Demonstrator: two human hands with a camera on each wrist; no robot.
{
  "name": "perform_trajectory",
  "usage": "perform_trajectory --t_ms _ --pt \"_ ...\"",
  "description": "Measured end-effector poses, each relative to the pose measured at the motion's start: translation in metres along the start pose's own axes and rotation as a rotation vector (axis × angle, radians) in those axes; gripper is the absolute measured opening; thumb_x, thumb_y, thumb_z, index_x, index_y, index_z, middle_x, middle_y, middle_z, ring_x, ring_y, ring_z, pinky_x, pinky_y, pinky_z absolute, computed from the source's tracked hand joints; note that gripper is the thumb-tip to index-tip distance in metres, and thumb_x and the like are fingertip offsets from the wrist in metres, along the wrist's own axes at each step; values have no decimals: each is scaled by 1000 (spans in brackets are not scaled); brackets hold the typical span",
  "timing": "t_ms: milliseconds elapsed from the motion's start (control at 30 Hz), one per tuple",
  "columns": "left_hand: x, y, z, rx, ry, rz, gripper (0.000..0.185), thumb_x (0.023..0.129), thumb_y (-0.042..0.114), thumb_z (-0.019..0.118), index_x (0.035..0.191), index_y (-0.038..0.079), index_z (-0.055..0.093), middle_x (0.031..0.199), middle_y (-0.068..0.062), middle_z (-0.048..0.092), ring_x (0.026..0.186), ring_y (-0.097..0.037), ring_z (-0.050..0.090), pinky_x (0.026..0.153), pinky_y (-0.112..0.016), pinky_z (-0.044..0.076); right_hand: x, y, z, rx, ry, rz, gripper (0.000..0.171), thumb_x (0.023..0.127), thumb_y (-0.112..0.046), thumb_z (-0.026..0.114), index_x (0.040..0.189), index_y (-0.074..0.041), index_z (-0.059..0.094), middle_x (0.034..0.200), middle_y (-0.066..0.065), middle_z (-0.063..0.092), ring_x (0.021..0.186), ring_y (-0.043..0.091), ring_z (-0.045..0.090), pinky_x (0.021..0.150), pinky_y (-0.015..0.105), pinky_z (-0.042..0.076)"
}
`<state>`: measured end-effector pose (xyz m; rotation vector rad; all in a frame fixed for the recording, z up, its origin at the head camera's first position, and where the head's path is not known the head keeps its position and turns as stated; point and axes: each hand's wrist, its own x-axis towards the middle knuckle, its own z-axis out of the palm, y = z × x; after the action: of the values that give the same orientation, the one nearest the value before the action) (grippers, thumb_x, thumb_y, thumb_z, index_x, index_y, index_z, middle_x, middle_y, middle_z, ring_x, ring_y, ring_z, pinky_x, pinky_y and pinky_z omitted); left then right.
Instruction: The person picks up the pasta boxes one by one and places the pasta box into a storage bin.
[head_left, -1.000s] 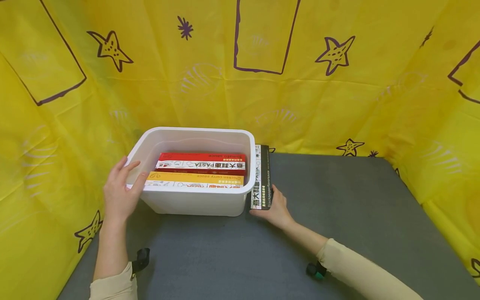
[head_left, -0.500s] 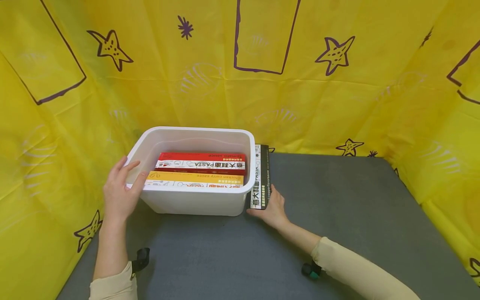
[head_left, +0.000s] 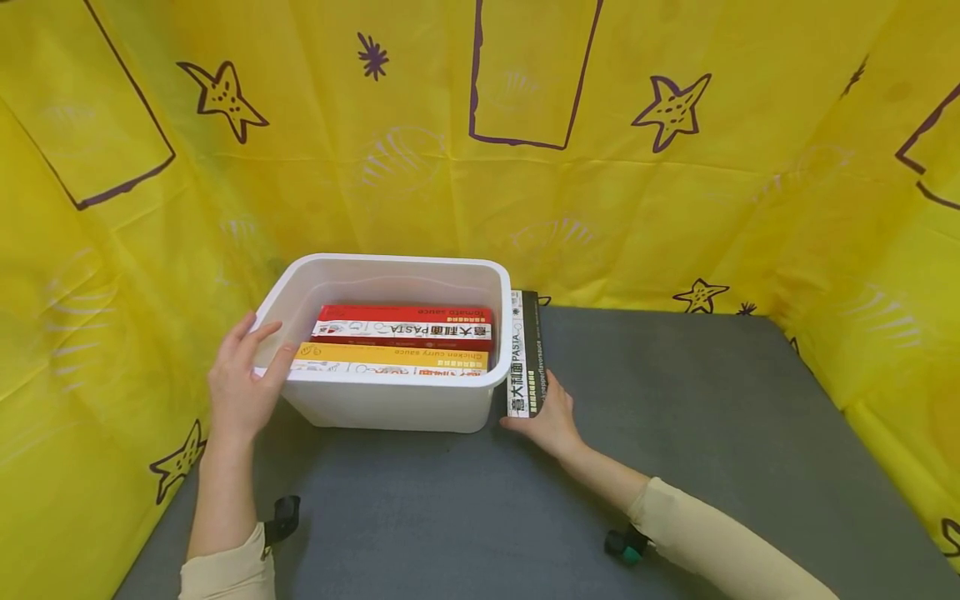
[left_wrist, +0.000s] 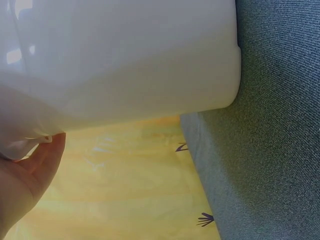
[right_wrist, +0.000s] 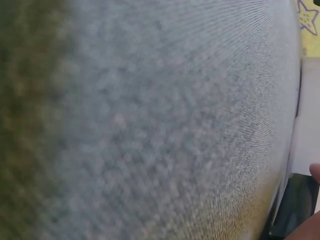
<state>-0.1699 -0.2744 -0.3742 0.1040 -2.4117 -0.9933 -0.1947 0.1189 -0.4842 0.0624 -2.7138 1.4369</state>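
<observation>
Pasta, in the black box (head_left: 525, 354), stands on its long edge on the grey mat (head_left: 675, 400), pressed flat against the outside of the right wall of the white tub (head_left: 390, 400). My right hand (head_left: 553, 417) grips its near end, fingers curled round the bottom corner and thumb along the outer face. Over the last second almost nothing has changed: the box is upright in the same spot, and my hand has only shifted slightly, in towards the tub and back out again. I judge I am settling my grip rather than lifting yet, so the box has not left the mat.

My left hand (head_left: 242, 385) rests on the tub's left rim, fingers spread and nearly straight, steadying it without clutching; the left wrist view shows the palm (left_wrist: 25, 185) against the tub's outer wall. It has not moved either.

Inside the tub lie two more boxes, a red one (head_left: 405, 325) behind and a yellow one (head_left: 390, 357) nearer me. Yellow star-printed cloth (head_left: 600, 208) hangs all round.
</observation>
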Motion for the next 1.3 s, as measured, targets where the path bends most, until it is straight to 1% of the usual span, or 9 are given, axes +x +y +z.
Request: perform_trajectory --t_ms 167,267,433,600,700,900,1000,1233,1300 --pt "-1 0 0 -4 2 -3 46 93 30 58 132 6 59 153 -14 36 140 -40 30 107 -68 21 -4 -4 -9 22 7 51 112 57 -28 91 146 2 30 135 20 50 124 40 42 104 52 35" --pt "-1 0 1 -7 16 13 45 92 29 59 131 5 60 152 -15 38 139 -40 32 107 -67 22 -8 -6 -16 56 3 83 112 60 -29 89 148 0 28 136 19 48 123 36 44 102 51 37" --pt "0 0 2 -10 48 49 43 91 27 59 127 3 62 149 -18 41 136 -42 36 107 -65 25 -14 -8 -27 121 5 128 109 63 -29 88 151 -7 27 139 16 47 120 32 46 101 48 36" --pt "0 0 1 -13 46 42 44 92 27 59 128 3 62 149 -18 41 136 -42 35 107 -66 24 -19 -10 -38 133 15 149 107 65 -34 88 151 -15 28 143 12 46 122 29 48 101 46 36" --pt "0 0 1 -12 47 44 43 91 26 59 128 2 62 148 -18 41 136 -42 35 106 -66 25 -20 -10 -43 163 13 163 105 67 -35 88 151 -18 28 143 9 46 122 26 47 102 44 34" --pt "0 0 1 -14 43 38 44 92 27 59 128 3 62 149 -18 41 136 -41 35 106 -66 25 -23 -11 -54 230 31 165 100 69 -31 88 151 -20 31 142 8 45 122 25 46 102 41 33" --pt "0 0 1 -15 41 34 44 92 27 59 128 3 62 149 -17 41 136 -41 35 106 -66 24 -23 -13 -59 246 47 157 97 71 -30 87 150 -20 32 142 7 45 122 24 45 101 40 32" --pt "-1 1 1 -16 43 30 44 92 27 59 128 3 61 149 -17 40 137 -40 34 107 -66 24 -23 -13 -70 259 60 148 92 75 -31 84 151 -22 32 148 8 39 128 25 39 103 43 31" --pt "-1 1 1 -15 41 29 44 92 27 59 128 3 61 149 -17 40 137 -40 34 107 -65 23 -22 -13 -72 284 66 147 91 76 -28 84 151 -21 33 148 9 39 127 25 40 103 42 32"
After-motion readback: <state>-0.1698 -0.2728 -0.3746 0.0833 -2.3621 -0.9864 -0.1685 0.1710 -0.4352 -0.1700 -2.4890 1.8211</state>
